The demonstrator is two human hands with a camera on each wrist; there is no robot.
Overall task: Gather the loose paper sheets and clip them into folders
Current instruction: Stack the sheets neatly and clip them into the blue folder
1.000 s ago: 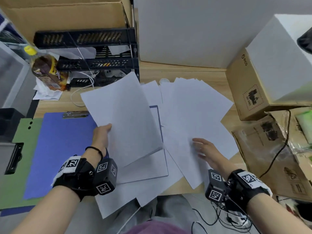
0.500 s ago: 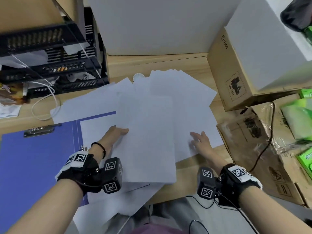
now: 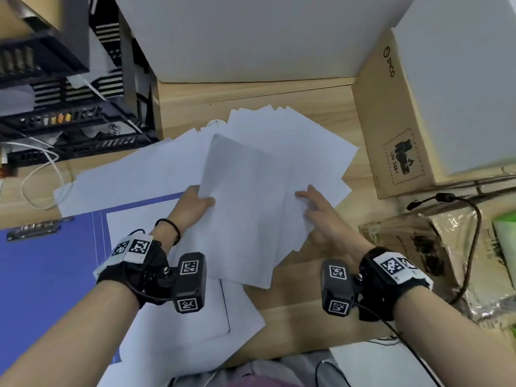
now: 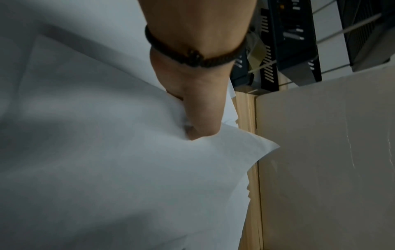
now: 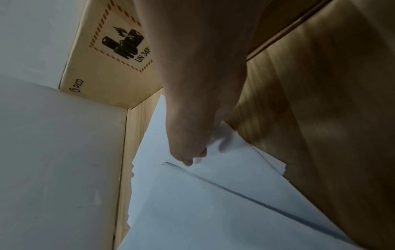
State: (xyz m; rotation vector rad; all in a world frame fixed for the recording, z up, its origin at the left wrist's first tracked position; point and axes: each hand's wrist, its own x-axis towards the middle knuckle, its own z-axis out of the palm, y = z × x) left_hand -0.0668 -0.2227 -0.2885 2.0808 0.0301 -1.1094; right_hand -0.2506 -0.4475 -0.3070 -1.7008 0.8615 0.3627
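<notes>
My left hand (image 3: pixel 195 203) pinches the left edge of a white sheet (image 3: pixel 251 213), thumb on top, and holds it tilted over a fanned pile of loose sheets (image 3: pixel 315 146) on the wooden desk. In the left wrist view the thumb (image 4: pixel 198 118) presses into that sheet (image 4: pixel 128 169). My right hand (image 3: pixel 315 209) lies with spread fingers on the sheets at the held sheet's right edge; the right wrist view shows its fingertips (image 5: pixel 190 159) touching paper (image 5: pixel 213 203). A blue clipboard folder (image 3: pixel 47 289) with a metal clip (image 3: pixel 36 229) lies at the left, with more sheets (image 3: pixel 173 331) across it.
A cardboard box (image 3: pixel 396 129) stands close on the right of the pile, with a wrapped brown parcel (image 3: pixel 418 247) and a black cable (image 3: pixel 472 219) in front of it. Black letter trays (image 3: pixel 69 107) and a white cable (image 3: pixel 42 174) fill the back left. A white panel (image 3: pixel 251 37) closes the back.
My left hand has carried its sheet rightward from over the blue folder to above the fanned pile. The right hand has shifted up to the sheet's right edge.
</notes>
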